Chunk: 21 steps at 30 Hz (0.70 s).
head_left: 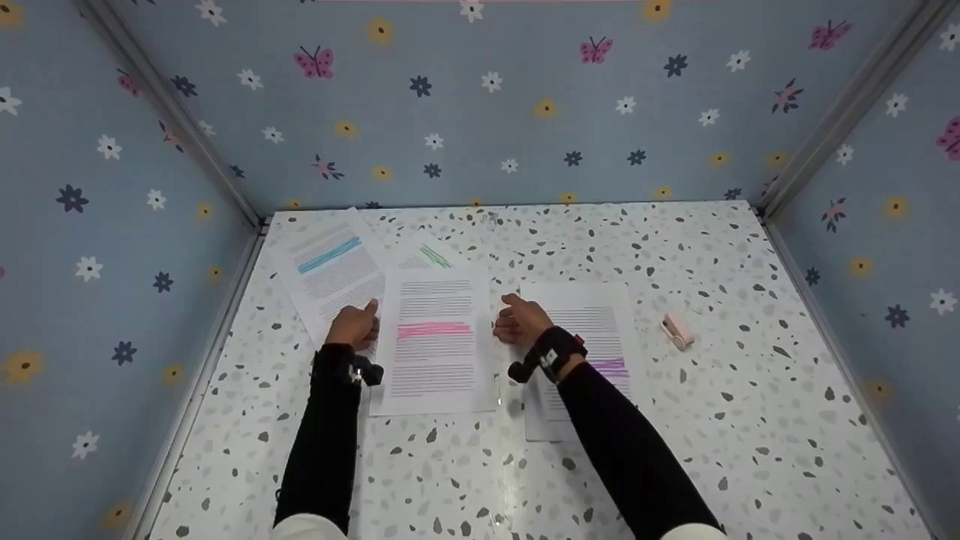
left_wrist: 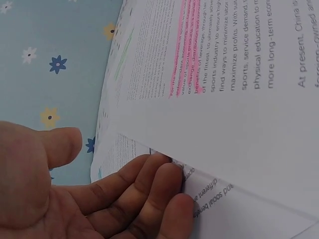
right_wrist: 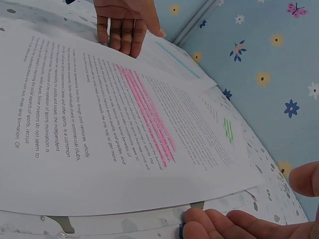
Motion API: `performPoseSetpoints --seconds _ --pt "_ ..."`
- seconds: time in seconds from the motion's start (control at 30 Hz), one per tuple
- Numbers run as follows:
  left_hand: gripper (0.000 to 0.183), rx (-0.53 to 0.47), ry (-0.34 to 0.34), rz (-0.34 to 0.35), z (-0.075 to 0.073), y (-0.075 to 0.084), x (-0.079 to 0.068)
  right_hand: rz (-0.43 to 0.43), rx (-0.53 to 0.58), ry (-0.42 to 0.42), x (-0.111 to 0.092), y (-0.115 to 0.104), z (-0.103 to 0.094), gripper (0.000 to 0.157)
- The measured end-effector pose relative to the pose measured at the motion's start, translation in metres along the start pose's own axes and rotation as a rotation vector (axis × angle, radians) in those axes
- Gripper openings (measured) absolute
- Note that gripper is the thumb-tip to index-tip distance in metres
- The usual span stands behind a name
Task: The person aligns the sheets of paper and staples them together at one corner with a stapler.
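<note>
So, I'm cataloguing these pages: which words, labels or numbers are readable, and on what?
"find ways to minimize labor": pink-marked page
"physical education to m…": same page
"At present, China is…": same page
"and social bene…": page beneath
Green-marked page and purple-marked page: too small.
Other lines: readable only in scraps.

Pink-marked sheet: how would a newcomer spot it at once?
On the speckled table, look between the person's left hand and right hand. The printed page there is the pink-marked sheet. Its neighbours, the blue-marked sheet, green-marked sheet and purple-marked sheet, show no pink.
</note>
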<state>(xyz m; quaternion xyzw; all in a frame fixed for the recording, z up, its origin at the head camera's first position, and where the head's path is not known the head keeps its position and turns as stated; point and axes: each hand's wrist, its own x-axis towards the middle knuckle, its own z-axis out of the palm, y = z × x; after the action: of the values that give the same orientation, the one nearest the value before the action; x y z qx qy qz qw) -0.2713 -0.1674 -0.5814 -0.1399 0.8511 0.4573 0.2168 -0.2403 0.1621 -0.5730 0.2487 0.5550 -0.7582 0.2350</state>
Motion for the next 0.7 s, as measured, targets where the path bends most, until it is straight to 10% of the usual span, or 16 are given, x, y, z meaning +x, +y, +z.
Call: performPoseSetpoints --seconds 0.43,0.7 --pt "0.046 -0.061 -0.032 0.005 0.006 0.005 -0.003 -0.055 -0.219 0.038 0.004 0.004 0.011 0.027" --pt "0.04 -0.037 -0.061 0.019 0.009 0.007 -0.003 -0.149 -0.565 0.102 0.015 0.009 0.022 0.028"
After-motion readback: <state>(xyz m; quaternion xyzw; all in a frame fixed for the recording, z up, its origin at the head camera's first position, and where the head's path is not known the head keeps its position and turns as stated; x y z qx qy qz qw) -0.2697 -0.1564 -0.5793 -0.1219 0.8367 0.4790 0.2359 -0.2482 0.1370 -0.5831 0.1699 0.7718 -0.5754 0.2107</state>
